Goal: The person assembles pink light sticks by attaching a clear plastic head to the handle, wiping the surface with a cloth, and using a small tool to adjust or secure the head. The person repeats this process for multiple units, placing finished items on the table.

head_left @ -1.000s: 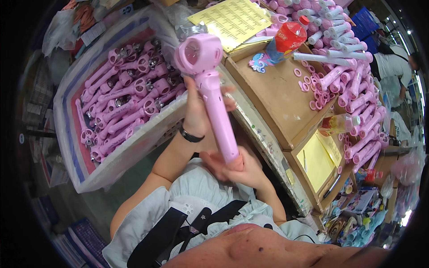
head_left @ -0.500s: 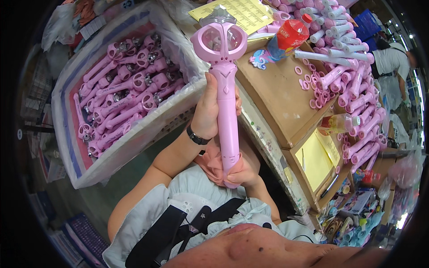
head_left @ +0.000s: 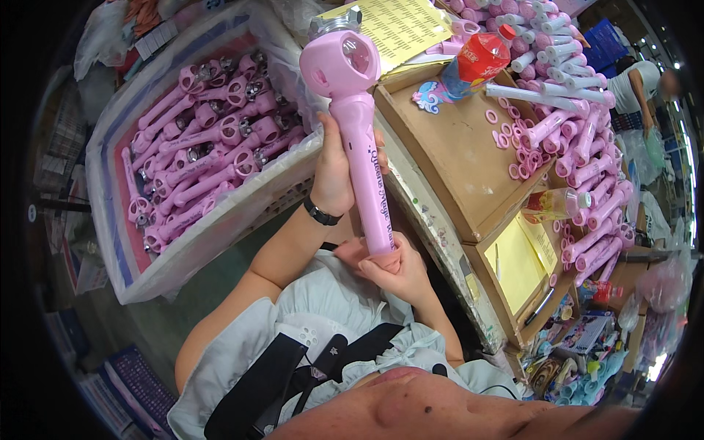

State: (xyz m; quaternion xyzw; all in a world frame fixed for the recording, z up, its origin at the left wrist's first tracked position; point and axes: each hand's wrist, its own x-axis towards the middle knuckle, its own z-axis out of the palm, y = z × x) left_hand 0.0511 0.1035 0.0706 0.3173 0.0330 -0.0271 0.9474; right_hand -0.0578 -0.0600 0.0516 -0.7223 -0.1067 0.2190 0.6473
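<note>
A pink toy wand (head_left: 357, 121) with a silver crown-shaped top stands nearly upright before me, its head tilted slightly left. Dark lettering runs down the handle side that faces me. My left hand (head_left: 334, 176) is wrapped round the upper handle below the rounded head, its fingertips showing on the far side. At the handle's lower end, my right hand (head_left: 409, 277) grips a salmon-coloured cloth (head_left: 385, 262) folded round the wand. The very tip of the handle is hidden by cloth and fingers.
A lined crate (head_left: 213, 253) full of similar wands stands at left. On the bench at right are a cardboard tray (head_left: 440, 158), pink rings (head_left: 522, 154), a red-labelled bottle (head_left: 480, 59), a yellow-labelled bottle (head_left: 554, 204) and piled wand handles (head_left: 601, 202). Another person (head_left: 634, 88) is farther right.
The wand has turned about its length, so its lettering now shows. It has shifted slightly left at the top, and my right hand with the cloth has moved up the handle.
</note>
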